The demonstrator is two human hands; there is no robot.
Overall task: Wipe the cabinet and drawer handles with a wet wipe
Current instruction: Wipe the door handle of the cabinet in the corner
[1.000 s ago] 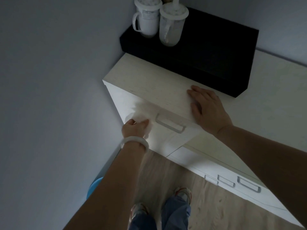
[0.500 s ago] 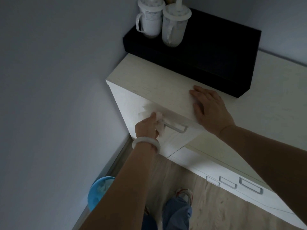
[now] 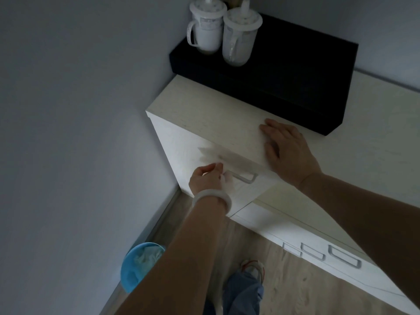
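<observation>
At handle point(image 3: 244, 177) left end: left hand point(image 3: 205, 180) pinches wipe point(image 3: 225, 178), shifted right; right hand point(image 3: 288, 151) stays flat.

Pale matt wood-grain laminate on the cabinet point(image 3: 218, 114). Brushed silvery metal for the handle point(image 3: 244, 177), dull sheen. Thin white cloth-like wipe point(image 3: 227, 178) pinched in the left hand point(image 3: 205, 180). Smooth milky bangle point(image 3: 211, 198). Matt black box point(image 3: 295, 71). Smooth white cups point(image 3: 238, 37), probably plastic. Matt light wood-grain floor point(image 3: 295, 285). Glossy blue plastic bin point(image 3: 138, 267).
</observation>
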